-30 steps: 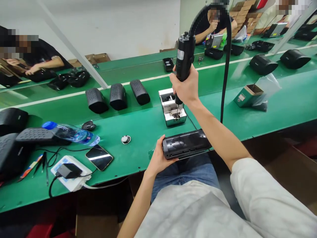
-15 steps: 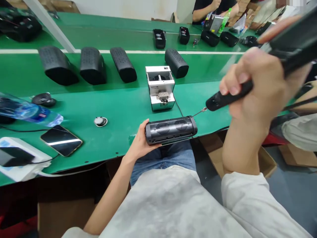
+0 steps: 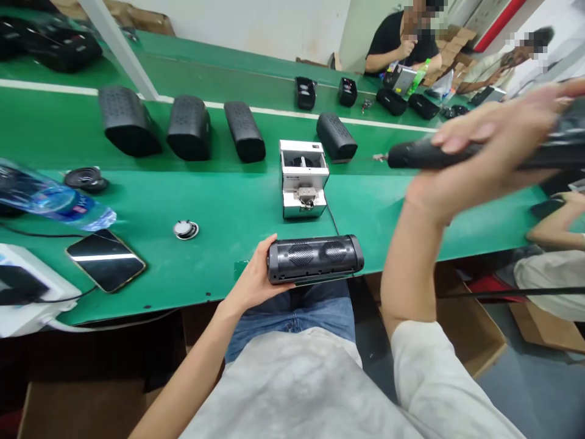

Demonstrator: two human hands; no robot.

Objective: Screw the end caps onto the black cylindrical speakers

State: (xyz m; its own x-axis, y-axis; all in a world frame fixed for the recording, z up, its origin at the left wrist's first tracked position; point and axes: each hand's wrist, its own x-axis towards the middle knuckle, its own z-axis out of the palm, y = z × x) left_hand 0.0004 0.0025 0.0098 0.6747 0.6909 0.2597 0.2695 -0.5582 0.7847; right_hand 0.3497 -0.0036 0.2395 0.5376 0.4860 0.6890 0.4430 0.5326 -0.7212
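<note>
My left hand [image 3: 256, 277] grips the left end of a black speaker [image 3: 315, 259] lying on its side at the near edge of the green table [image 3: 228, 207]. My right hand [image 3: 484, 161] is raised to the right, closed round a black electric screwdriver [image 3: 439, 154] held about level, its tip pointing left above the table. The tip is well above and right of the speaker. A small white screw feeder box [image 3: 303, 177] stands just behind the speaker.
Several black speaker shells [image 3: 189, 127] line the conveyor behind. A phone [image 3: 105, 260], a water bottle [image 3: 50, 201], a white charger [image 3: 22, 292] and two loose round speaker drivers [image 3: 185, 229] lie at the left. Other people work at the far right and across the belt.
The right hand lifted the screwdriver from the screw feeder, brought its tip down by the speaker's right end, then raised it again to the right. The left hand kept hold of the speaker.
</note>
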